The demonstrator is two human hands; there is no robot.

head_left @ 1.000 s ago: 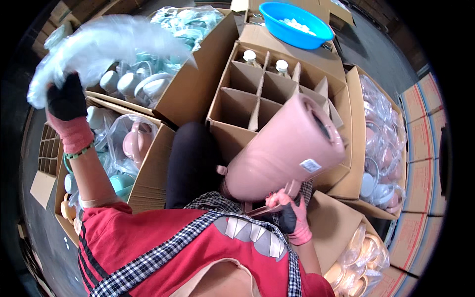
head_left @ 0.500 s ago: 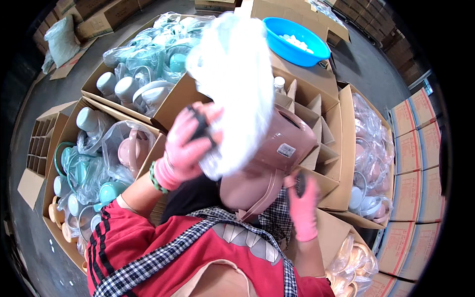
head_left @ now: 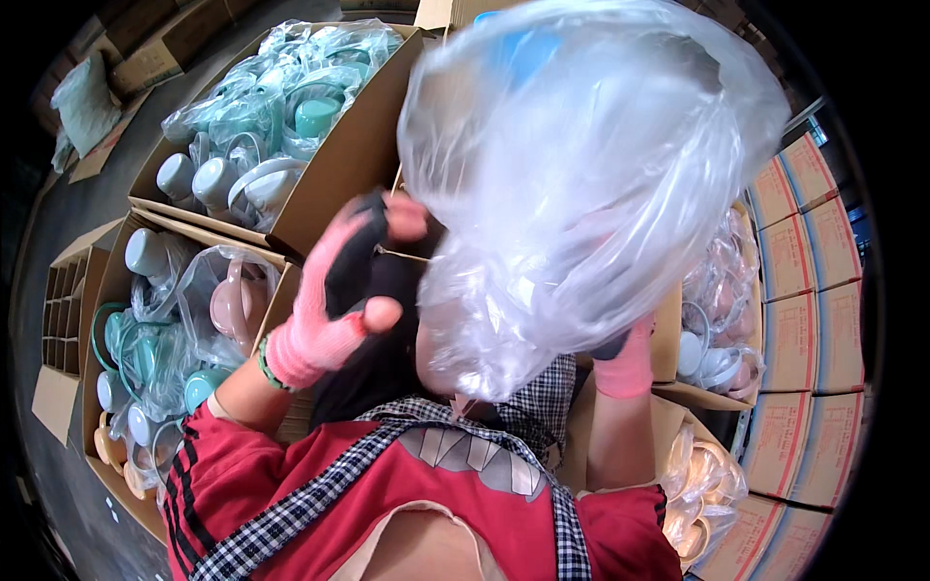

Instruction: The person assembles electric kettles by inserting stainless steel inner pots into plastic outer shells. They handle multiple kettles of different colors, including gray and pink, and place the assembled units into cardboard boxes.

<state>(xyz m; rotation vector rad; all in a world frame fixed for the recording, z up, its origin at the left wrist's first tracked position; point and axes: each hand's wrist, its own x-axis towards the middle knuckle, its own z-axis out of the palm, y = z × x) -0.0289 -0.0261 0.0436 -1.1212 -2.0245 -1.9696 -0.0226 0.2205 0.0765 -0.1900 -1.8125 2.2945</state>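
A large clear plastic bag [head_left: 581, 194] is billowed out in front of me, over the middle of the view. My left hand [head_left: 339, 281], in a pink glove with black on it, is beside the bag's left edge, fingers apart and holding nothing. At the bag's lower right is my right hand [head_left: 625, 363], in a similar glove. Its fingers are hidden behind the plastic, so its grip does not show. A sliver of a pink plastic vessel [head_left: 423, 353] shows at my lap; the bag covers the rest.
Open cartons surround me: bagged teal and white vessels [head_left: 310, 116] far left, mixed colours [head_left: 145, 339] nearer left, pink ones [head_left: 717, 300] right, cream ones [head_left: 697, 484] lower right. Closed cartons [head_left: 790, 339] are stacked at far right. A blue basin [head_left: 528, 53] shows through the bag.
The bag, bunched in my left hand earlier, has spread wide and moved right, covering the pink vessel. My left hand has let go of it. My right hand has risen to the bag's lower right.
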